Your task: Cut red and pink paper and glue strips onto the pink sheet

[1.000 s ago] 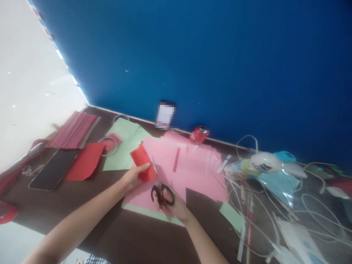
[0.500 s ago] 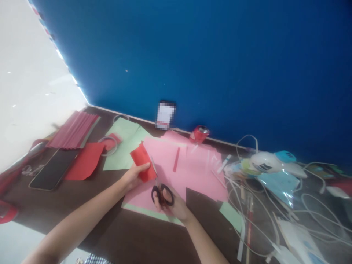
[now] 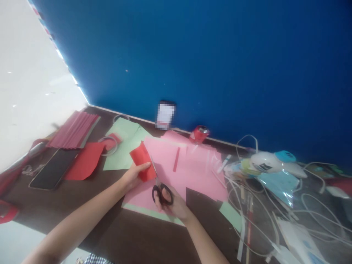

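Observation:
My left hand [image 3: 134, 176] pinches a folded piece of red paper [image 3: 140, 157], thumb on top. Black-handled scissors [image 3: 157, 191] are in my right hand [image 3: 173, 205], with fingers through the loops. Their blades lie along the right edge of the red paper; whether they are biting into it I cannot tell. Beneath both hands spreads pink paper [image 3: 199, 172] in overlapping sheets, and a thin dark red strip [image 3: 176, 159] rests on it. Green paper [image 3: 118, 156] lies just beyond my left hand.
To the left are a black phone [image 3: 53, 170], a red sheet [image 3: 85, 163], a tape roll [image 3: 109, 146] and a pleated pink stack [image 3: 73, 130]. A red object [image 3: 199, 135] stands by the blue wall. White cables [image 3: 265, 216] and plastic packets [image 3: 280, 179] clutter the right side.
The scissors have shifted very slightly along the red paper's edge, and their handles sit marginally closer together. My left hand and the paper are nearly still.

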Demonstrator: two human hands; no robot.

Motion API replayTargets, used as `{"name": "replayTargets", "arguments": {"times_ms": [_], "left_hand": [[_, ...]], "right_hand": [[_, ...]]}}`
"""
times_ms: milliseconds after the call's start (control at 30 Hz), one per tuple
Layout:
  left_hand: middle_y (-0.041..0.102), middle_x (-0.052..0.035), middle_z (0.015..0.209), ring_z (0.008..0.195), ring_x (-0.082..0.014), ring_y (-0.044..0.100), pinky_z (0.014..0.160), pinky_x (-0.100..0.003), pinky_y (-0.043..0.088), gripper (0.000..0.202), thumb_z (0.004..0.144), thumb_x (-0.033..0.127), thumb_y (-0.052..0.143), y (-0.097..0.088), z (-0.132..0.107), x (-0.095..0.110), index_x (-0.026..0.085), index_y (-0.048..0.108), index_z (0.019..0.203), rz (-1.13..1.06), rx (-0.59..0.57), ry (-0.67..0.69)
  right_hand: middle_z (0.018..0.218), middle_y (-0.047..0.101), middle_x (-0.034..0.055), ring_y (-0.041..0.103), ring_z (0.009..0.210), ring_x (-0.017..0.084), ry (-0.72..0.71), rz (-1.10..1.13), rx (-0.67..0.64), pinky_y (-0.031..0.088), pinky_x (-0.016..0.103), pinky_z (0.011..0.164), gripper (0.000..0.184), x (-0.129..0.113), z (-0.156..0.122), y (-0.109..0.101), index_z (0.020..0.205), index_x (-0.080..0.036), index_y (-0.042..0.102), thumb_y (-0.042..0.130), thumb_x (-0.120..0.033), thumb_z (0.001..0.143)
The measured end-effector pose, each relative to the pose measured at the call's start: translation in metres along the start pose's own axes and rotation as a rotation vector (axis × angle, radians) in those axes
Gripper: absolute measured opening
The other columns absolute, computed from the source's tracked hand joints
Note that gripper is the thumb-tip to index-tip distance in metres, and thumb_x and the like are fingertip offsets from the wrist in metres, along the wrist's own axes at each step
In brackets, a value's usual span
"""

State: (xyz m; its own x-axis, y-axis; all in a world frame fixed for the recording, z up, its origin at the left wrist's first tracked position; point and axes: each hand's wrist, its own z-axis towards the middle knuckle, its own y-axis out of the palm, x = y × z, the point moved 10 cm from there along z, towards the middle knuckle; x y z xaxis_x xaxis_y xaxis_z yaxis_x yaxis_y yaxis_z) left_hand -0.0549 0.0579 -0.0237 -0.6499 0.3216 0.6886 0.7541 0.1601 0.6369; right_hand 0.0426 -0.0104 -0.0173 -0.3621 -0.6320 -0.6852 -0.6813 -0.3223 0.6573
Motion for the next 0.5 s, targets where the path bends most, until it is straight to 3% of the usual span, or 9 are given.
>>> {"name": "replayTargets", "arguments": {"times_ms": [200, 500], "left_hand": [[0.067, -0.0056, 0.092, 0.078, -0.0206, 0.066, 0.073, -0.035, 0.053, 0.051, 0.064, 0.019, 0.075, 0.011, -0.004, 0.008, 0.017, 0.055, 0.112, 0.046, -0.039, 0.047], [0.066, -0.0075, 0.093, 0.081, -0.0212, 0.064, 0.074, -0.033, 0.051, 0.049, 0.062, 0.018, 0.076, 0.015, -0.011, 0.004, 0.016, 0.057, 0.107, 0.086, -0.042, 0.018]], "right_hand": [[0.066, 0.055, -0.0003, 0.048, 0.049, 0.007, -0.025, -0.005, -0.001, 0.036, 0.022, 0.050, 0.044, 0.003, 0.001, -0.004, 0.081, -0.015, 0.054, 0.064, -0.056, 0.071], [0.060, 0.055, -0.0005, 0.053, 0.062, 0.012, -0.015, 0.065, -0.064, 0.039, 0.026, 0.062, 0.043, 0.012, 0.002, -0.005, 0.085, -0.017, 0.057, 0.060, -0.058, 0.074]]}}
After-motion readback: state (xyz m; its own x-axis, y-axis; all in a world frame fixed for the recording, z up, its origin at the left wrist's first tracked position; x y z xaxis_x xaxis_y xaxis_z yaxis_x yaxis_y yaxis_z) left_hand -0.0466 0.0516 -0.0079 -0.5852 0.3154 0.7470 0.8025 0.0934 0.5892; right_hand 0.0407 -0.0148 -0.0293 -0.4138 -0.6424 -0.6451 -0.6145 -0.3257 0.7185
